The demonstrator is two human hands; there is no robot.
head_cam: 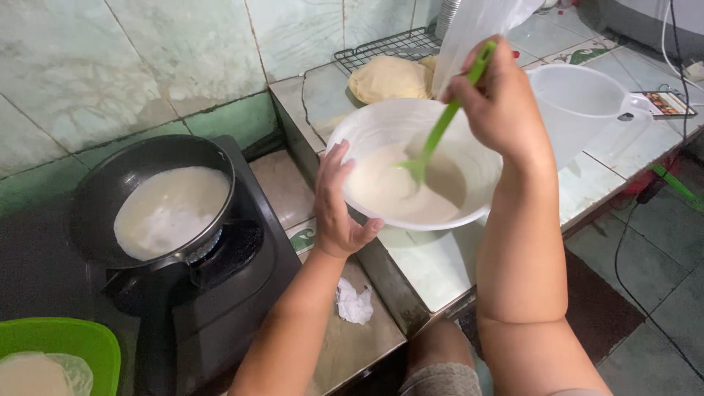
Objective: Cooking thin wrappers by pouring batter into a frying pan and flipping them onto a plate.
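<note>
Right hand (499, 103) clamped on green spatula (447, 117) in batter-filled white bowl (367, 128), left hand (334, 202) gripping bowl rim, black pan (110, 183) holding thin batter layer

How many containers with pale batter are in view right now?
2: the round white plastic bowl on the tiled counter, steadied by the left hand, and the black frying pan on the stove.
</note>
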